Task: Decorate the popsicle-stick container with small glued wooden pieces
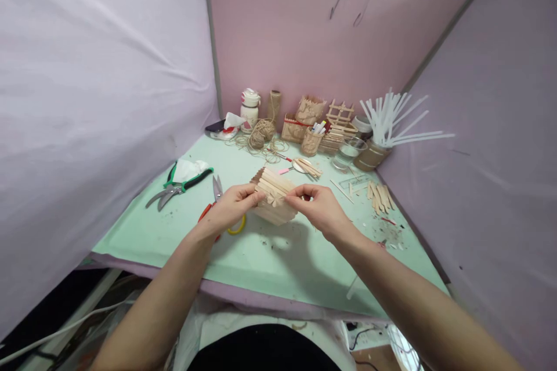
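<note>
1. Left hand (237, 203) holds the stick box (274, 181) by its left side, thumb in front.
2. Box between the hands, over the counter (130, 232), flower (275, 199) on its face.
3. Right hand (319, 208): fingertips at the flower's right; whether gripping, I cannot tell.

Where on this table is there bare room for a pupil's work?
Front left looks mostly free: the green tabletop between the pruners, scissors and front edge. So does the middle front strip below the held box, between the forearms, bar some specks. Crowded: the back, with bottle, twine and glass; the right, with wooden sticks and scraps.
</note>
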`<state>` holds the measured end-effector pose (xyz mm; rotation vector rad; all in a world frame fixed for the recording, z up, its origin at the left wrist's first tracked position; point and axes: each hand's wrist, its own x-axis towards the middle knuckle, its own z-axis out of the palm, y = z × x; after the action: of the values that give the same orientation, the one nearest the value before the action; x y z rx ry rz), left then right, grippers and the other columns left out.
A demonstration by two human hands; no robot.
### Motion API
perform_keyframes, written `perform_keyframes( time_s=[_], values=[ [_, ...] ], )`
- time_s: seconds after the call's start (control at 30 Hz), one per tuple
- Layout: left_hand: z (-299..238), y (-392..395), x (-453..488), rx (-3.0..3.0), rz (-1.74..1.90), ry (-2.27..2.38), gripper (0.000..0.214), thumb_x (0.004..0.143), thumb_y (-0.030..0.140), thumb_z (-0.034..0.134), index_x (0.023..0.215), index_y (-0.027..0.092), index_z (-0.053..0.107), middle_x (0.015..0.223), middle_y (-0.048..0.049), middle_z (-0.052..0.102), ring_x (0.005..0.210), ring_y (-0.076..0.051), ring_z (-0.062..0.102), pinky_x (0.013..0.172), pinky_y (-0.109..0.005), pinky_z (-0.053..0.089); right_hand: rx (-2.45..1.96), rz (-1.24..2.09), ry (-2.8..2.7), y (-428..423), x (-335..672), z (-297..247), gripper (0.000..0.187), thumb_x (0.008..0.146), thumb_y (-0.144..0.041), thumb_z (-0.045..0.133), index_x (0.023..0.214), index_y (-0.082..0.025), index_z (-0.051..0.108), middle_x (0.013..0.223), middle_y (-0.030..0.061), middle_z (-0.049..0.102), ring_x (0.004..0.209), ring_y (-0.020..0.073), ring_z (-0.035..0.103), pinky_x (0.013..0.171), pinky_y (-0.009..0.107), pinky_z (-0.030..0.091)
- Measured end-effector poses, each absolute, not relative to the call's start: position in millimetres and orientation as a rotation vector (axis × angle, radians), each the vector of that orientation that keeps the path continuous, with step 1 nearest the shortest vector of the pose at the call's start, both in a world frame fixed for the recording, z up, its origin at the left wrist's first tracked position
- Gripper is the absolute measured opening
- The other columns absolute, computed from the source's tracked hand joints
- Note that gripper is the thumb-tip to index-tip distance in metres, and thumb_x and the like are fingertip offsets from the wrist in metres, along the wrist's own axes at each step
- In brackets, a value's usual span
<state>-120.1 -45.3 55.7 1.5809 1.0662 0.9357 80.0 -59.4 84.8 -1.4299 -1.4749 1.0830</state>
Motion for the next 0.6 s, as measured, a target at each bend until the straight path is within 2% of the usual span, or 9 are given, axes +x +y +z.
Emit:
perform_keyframes(
  time_s=[0.23,0.6],
  values=[
    [55.5,-48.0,-119.2,1.581,0.946,1.073,0.028,0.077,0.042,0.06,0.071,0.016,0.066,0.071,-0.0022,0.063,0.077,-0.019,0.056,0.07,-0.026,0.044,-1.462,1.097,-1.509,-57.2,80.9,84.9,0.014,0.066,-0.03,0.068,0.064,-0.017,0.066,0.052,-0.0045,0.055,0.042,0.0065,0.033,0.044,0.024,0.026],
    [52.8,-48.8,-119.3,1.636,0.944,1.069,0.03,0.08,0.043,0.056,0.075,0.015,0.067,0.073,-0.0029,0.064,0.077,-0.019,0.057,0.071,-0.026,0.045,-1.445,1.109,-1.562,-53.7,80.9,79.9,0.015,0.067,-0.032,0.067,0.066,-0.016,0.067,0.056,-0.0024,0.058,0.046,0.0076,0.038,0.045,0.023,0.027]
  ],
)
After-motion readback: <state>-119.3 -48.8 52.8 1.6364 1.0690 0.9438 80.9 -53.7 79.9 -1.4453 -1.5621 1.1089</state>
